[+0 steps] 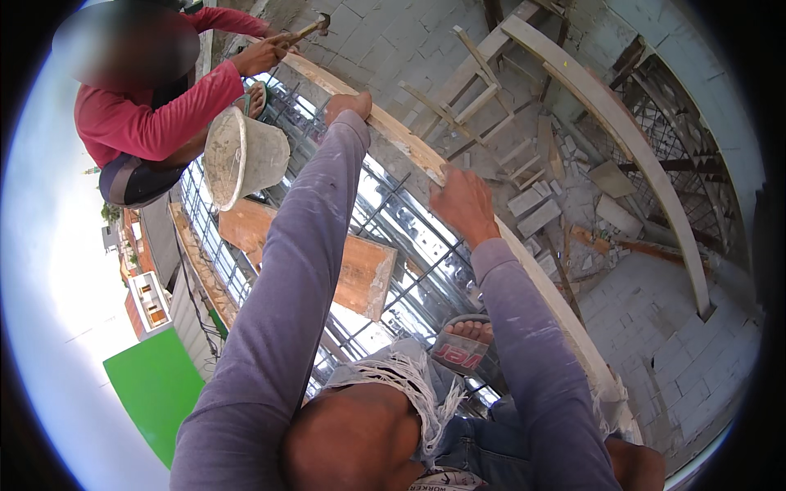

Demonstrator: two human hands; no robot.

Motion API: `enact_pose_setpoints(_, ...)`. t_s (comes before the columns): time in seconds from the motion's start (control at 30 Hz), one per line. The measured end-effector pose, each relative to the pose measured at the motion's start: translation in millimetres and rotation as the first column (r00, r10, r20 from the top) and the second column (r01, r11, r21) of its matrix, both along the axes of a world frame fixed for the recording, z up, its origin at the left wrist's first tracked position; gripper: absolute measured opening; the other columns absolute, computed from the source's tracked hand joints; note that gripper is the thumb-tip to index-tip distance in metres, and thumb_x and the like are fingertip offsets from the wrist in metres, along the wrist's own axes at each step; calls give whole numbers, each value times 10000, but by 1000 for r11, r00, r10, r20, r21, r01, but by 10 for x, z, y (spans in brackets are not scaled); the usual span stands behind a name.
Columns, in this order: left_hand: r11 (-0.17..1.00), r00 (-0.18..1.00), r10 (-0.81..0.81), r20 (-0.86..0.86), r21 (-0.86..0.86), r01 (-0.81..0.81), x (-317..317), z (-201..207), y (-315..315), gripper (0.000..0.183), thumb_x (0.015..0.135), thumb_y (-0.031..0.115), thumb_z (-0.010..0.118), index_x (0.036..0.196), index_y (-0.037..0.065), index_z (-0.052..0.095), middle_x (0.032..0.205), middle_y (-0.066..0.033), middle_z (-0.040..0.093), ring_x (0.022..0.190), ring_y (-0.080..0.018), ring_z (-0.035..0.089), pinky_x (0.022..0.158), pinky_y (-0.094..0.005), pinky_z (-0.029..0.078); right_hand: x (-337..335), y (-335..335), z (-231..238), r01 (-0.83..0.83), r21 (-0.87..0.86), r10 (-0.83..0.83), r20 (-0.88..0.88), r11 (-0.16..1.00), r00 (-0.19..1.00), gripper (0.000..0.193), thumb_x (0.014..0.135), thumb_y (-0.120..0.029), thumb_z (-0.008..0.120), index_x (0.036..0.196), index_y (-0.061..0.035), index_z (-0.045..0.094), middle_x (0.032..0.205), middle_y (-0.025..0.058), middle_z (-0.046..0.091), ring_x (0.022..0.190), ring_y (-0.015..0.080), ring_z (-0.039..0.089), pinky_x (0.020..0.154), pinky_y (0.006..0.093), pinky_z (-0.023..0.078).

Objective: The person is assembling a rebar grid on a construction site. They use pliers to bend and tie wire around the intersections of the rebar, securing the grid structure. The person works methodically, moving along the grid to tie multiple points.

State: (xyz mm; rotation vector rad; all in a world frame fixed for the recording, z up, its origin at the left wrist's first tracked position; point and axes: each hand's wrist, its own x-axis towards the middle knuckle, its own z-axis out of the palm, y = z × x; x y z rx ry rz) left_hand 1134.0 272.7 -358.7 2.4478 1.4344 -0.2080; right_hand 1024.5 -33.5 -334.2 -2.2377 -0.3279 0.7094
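Observation:
A long, narrow wooden board point(401, 135) runs from the co-worker's side at the upper left down toward me, along the top edge of a wall. My left hand point(348, 106) is closed over its middle. At its near end, my right hand point(465, 200) grips the board with bent fingers. Both my arms are stretched out in grey sleeves. By the far end, a co-worker in a red top holds a claw hammer point(315, 28) above the board. A cement-stained bucket point(246, 155) sits beside the co-worker.
Below my arms lies a steel bar grid point(409, 196) over shiny metal sheeting. An orange-brown plywood piece point(360, 274) rests on it. Beyond the wall is a drop to a floor with rubble blocks point(536, 209), wooden frames point(467, 98) and a curved beam point(622, 123).

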Motion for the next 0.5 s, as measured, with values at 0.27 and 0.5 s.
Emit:
enact_pose_setpoints(0.27,999,1000,-27,11,30,26,0,-51,52,547,838,375,655,1142,-60,789,1161,-239,791,1081,-366,778,956,-410,579,15,13,-5,5,20,-5,-19,1000,1000,505,964,-291,728,1375,4,703,1143,317,748,1114,454,725,1021,507,548)
enact_pose_setpoints(0.5,999,999,-5,-33,-37,3,14,96,-87,586,824,398,702,1241,-8,778,1337,-243,735,1260,-405,704,1083,-441,544,30,-3,88,28,16,-28,-36,999,999,381,961,-230,702,1224,44,730,1162,307,747,1170,442,704,1066,499,518)
